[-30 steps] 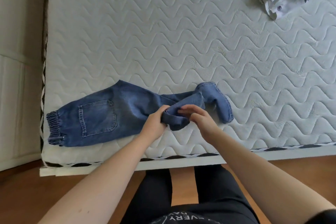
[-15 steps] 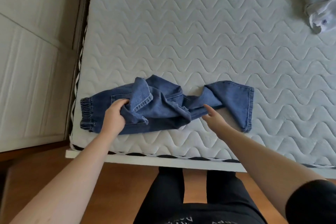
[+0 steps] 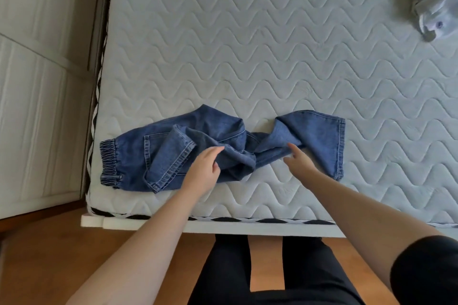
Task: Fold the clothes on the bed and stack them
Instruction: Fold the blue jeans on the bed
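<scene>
A pair of blue jeans (image 3: 317, 136) lies crumpled along the near edge of the mattress (image 3: 247, 44), elastic waistband at the left and one leg hem at the right. A second leg is folded back over the seat, its hem near the back pocket. My left hand (image 3: 204, 171) rests with straight fingers on the bunched middle of the jeans. My right hand (image 3: 297, 161) lies just right of it, its fingertips touching the twisted fabric. A white printed garment (image 3: 433, 0) lies rumpled at the far right corner.
The quilted mattress sits on a white bed frame (image 3: 223, 226) with a wooden floor (image 3: 49, 255) below. A white panelled wall (image 3: 37, 81) runs along the left side. My legs in black trousers stand against the bed's near edge.
My left hand carried one leg over toward the waistband, let it go, and came back to the middle. My right hand released the fabric and now touches the other leg.
</scene>
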Action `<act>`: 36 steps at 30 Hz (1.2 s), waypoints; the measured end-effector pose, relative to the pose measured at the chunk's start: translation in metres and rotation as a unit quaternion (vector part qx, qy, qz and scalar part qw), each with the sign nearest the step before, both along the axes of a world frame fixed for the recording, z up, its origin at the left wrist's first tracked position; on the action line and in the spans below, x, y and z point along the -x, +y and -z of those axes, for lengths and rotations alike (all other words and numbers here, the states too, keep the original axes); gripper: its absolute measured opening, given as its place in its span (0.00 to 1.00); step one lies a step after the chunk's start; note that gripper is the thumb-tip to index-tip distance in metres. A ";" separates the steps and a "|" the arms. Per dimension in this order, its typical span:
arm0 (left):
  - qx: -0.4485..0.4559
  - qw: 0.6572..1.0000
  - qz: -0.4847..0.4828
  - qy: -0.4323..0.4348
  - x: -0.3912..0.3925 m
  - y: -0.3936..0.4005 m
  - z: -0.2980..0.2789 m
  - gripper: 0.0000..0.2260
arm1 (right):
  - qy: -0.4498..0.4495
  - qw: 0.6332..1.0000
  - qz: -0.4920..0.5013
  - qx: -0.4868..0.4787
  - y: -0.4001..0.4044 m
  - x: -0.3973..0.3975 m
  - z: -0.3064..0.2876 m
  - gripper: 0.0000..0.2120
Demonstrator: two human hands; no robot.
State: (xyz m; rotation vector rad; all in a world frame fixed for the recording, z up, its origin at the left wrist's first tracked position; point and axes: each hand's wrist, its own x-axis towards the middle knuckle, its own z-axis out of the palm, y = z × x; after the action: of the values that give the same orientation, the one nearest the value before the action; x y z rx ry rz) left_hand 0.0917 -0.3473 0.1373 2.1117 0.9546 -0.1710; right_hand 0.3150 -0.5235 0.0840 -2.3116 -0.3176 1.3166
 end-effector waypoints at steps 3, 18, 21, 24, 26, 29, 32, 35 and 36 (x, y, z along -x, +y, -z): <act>0.012 0.999 0.047 -0.006 -0.041 -0.012 0.006 0.23 | -0.059 0.998 0.014 0.005 -0.020 -0.019 0.005 0.24; 0.053 0.990 0.063 0.113 -0.223 -0.040 0.077 0.32 | 0.029 0.951 0.299 0.077 -0.117 -0.093 0.064 0.30; 0.184 0.968 -0.060 0.161 -0.244 -0.038 0.091 0.40 | 0.083 0.948 0.301 0.056 -0.116 -0.100 0.064 0.25; 0.238 0.952 -0.099 0.167 -0.255 -0.041 0.097 0.42 | 0.035 0.966 0.256 0.017 -0.119 -0.107 0.059 0.17; 0.212 0.959 -0.060 0.177 -0.262 -0.048 0.096 0.37 | 0.024 0.964 0.264 -0.038 -0.126 -0.114 0.048 0.12; 0.047 0.977 0.082 0.192 -0.282 -0.062 0.090 0.28 | -0.002 0.968 0.233 -0.091 -0.142 -0.128 0.028 0.09; -0.026 0.972 0.184 0.145 -0.313 -0.087 0.081 0.25 | -0.031 0.962 0.236 -0.131 -0.165 -0.142 0.008 0.05; -0.004 0.953 0.268 0.144 -0.350 -0.121 0.076 0.25 | -0.039 0.949 0.252 -0.187 -0.192 -0.151 -0.015 0.09; 0.025 0.943 0.293 0.154 -0.362 -0.133 0.074 0.25 | -0.044 0.948 0.247 -0.196 -0.201 -0.154 -0.022 0.09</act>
State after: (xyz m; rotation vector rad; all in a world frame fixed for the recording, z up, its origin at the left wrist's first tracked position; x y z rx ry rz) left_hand 0.4540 -0.4807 0.0638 2.3054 0.4494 -0.8362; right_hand 0.4693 -0.7250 0.1059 -1.9406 -0.0137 0.8184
